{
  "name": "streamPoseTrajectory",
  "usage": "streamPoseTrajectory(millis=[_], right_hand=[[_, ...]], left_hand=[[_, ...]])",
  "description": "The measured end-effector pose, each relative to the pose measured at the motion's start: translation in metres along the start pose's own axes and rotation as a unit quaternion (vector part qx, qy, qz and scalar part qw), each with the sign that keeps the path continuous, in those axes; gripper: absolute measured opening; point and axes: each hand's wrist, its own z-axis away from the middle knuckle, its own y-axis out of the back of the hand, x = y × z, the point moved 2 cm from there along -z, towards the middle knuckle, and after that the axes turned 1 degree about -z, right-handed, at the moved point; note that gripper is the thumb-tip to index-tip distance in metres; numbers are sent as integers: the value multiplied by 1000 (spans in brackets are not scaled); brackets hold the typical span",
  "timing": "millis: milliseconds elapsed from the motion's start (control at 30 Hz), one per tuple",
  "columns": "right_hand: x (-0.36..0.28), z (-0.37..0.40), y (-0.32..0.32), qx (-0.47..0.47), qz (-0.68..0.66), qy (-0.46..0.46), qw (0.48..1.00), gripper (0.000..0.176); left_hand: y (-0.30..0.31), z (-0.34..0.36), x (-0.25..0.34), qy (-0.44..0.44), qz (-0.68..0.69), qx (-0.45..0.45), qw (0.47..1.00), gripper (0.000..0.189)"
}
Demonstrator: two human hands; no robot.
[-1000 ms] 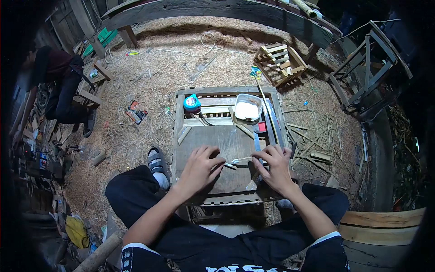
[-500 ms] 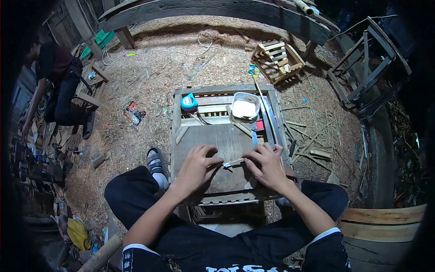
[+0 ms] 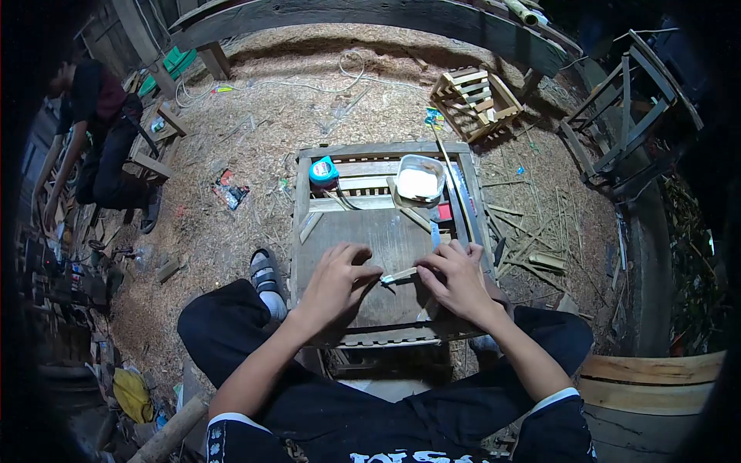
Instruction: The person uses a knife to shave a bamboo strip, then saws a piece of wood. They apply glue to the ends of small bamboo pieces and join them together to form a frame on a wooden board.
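Note:
A short, thin wooden stick (image 3: pixel 403 274) with a whitish left end spans the gap between my two hands, just above a wooden board. My right hand (image 3: pixel 457 279) pinches its right end between thumb and fingers. At the whitish end, the thumb and bent fingers of my left hand (image 3: pixel 338 279) close in a pinch; its exact contact is too small to make out. Under both hands lies the flat board (image 3: pixel 363 231) on a slatted wooden table (image 3: pixel 302 185). Beyond them stand a white plastic tub (image 3: pixel 419 179) with pale contents and a blue tape measure (image 3: pixel 323 172).
A slatted wooden crate (image 3: pixel 477 104) sits on the shavings-covered floor, with loose sticks (image 3: pixel 540 239) to the table's right. Long strips (image 3: pixel 455 185) lie along the table's right side. Another person (image 3: pixel 108 139) bends at the far left. A heavy beam (image 3: pixel 370 19) crosses the back.
The stick and both hands keep nearly the same position. At the far left, the other person's arms and upper body have shifted slightly.

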Motion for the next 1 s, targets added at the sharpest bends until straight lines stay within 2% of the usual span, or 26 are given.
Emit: streamPoseTrajectory(millis=[167, 233, 467, 633, 767, 1000], right_hand=[[1, 1, 1, -13, 0, 20, 1000, 17], [3, 4, 4, -38, 13, 15, 999, 17], [0, 2, 5, -24, -7, -8, 1000, 17], [1, 5, 2, -52, -7, 0, 999, 19], [-1, 10, 8, -50, 8, 21, 999, 16], [0, 7, 6, -24, 6, 7, 1000, 18]], left_hand=[[1, 0, 0, 6, 7, -7, 1000, 24], [2, 0, 1, 6, 4, -4, 1000, 24], [1, 0, 1, 3, -5, -6, 1000, 24], [1, -1, 0, 4, -4, -10, 1000, 24], [-1, 0, -2, -4, -11, -7, 1000, 24], [0, -2, -1, -2, -5, -12, 1000, 24]])
